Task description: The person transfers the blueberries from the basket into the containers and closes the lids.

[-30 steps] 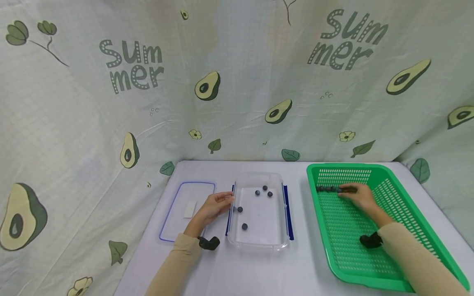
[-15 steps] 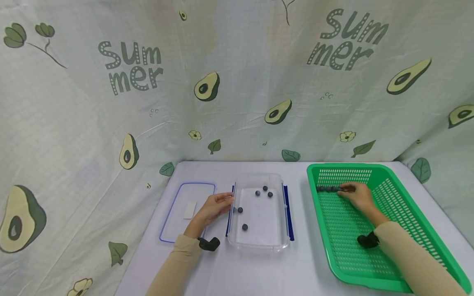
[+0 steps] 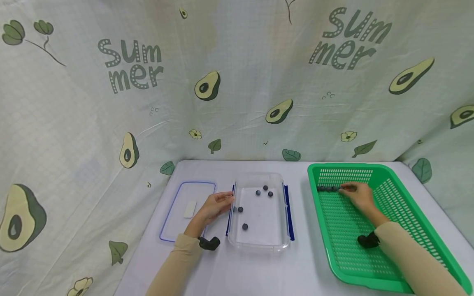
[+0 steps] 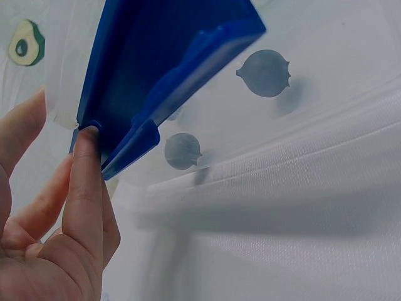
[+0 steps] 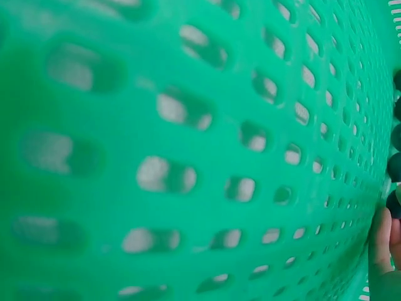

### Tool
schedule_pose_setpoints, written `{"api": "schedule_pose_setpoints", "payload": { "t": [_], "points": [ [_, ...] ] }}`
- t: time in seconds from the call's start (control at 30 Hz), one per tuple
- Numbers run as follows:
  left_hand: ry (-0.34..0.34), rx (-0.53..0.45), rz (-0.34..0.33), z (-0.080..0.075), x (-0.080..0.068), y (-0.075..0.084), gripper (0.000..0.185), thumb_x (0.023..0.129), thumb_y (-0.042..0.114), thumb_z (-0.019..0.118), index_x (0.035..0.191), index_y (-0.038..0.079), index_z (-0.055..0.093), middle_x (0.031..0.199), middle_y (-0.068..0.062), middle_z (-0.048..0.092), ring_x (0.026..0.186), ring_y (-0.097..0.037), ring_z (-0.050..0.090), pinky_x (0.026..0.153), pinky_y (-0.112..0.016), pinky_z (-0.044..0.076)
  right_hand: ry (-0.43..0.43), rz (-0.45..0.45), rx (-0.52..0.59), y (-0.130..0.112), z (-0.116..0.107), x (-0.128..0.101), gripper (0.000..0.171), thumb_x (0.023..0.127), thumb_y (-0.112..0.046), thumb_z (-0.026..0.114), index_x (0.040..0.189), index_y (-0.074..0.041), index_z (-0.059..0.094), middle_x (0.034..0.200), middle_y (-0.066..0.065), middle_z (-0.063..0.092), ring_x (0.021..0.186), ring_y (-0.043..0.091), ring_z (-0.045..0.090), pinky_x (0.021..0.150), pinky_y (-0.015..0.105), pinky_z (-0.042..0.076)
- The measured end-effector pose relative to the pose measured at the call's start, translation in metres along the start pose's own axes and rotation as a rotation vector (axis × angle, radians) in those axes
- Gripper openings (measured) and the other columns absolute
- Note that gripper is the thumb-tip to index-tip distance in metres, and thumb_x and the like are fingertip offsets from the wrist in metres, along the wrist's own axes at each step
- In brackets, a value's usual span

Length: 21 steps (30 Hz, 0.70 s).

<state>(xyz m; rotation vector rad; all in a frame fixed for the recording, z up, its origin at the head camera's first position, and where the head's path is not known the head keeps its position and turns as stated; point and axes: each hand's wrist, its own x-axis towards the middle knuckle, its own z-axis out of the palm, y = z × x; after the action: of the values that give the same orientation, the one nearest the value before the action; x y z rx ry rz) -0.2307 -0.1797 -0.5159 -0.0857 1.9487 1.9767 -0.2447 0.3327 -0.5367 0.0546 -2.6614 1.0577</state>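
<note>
My left hand (image 3: 214, 209) rests at the left side of a clear plastic container (image 3: 259, 239). In the left wrist view, a fingertip touches its blue side latch (image 4: 169, 69), with the thumb apart. Several blueberries (image 3: 245, 226) lie scattered inside; one blueberry (image 4: 265, 73) shows through the wall. My right hand (image 3: 360, 196) is inside the green basket (image 3: 326, 246), near its far wall. Its thumb and fingers pinch a blueberry (image 5: 393, 204) at the right end of a row of blueberries (image 3: 328, 188). Fingers partly cover this berry in the head view.
A clear lid with a blue rim (image 3: 171, 211) lies left of the container, a white rectangle (image 3: 190, 209) on it. Another blue latch (image 3: 288, 213) flares from the container's right side. A printed curtain (image 3: 240, 90) hangs behind the white table (image 3: 237, 271).
The right hand has shifted very slightly at the end of the berry row. The left hand and the container stay as they were.
</note>
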Motion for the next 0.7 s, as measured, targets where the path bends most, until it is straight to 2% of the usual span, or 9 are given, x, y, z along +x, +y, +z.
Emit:
{"api": "schedule_pose_setpoints", "payload": {
  "t": [0.23,0.47,0.7],
  "points": [
    [-0.011,-0.009,0.011,-0.001,-0.001,0.0,0.05,0.094,0.017,0.073,0.136,-0.003,0.056,0.114,-0.012,0.066,0.105,-0.019,0.066,0.092,-0.029,0.055,-0.01,0.024,-0.006,0.001,-0.002,0.002,0.022,0.088,-0.006,0.076,0.102,0.011,0.072,0.092,0.025,0.071,0.08,0.037,0.069,0.056,0.017,0.05],
    [-0.009,0.002,0.005,0.0,-0.001,0.001,0.049,0.094,0.016,0.072,0.136,-0.002,0.057,0.118,-0.014,0.066,0.108,-0.021,0.065,0.092,-0.029,0.055,-0.051,0.045,-0.006,-0.002,-0.009,0.002,0.024,0.091,-0.011,0.075,0.103,0.009,0.071,0.097,0.026,0.07,0.087,0.041,0.066,0.067,0.042,0.057],
    [-0.004,-0.003,0.0,0.0,-0.001,0.001,0.048,0.094,0.016,0.072,0.136,-0.002,0.057,0.121,-0.019,0.065,0.113,-0.027,0.064,0.093,-0.03,0.055,-0.062,0.017,-0.025,-0.007,-0.02,0.005,0.022,0.092,-0.011,0.073,0.102,0.01,0.072,0.093,0.024,0.071,0.08,0.032,0.065,0.063,0.033,0.053]
  ]
}}
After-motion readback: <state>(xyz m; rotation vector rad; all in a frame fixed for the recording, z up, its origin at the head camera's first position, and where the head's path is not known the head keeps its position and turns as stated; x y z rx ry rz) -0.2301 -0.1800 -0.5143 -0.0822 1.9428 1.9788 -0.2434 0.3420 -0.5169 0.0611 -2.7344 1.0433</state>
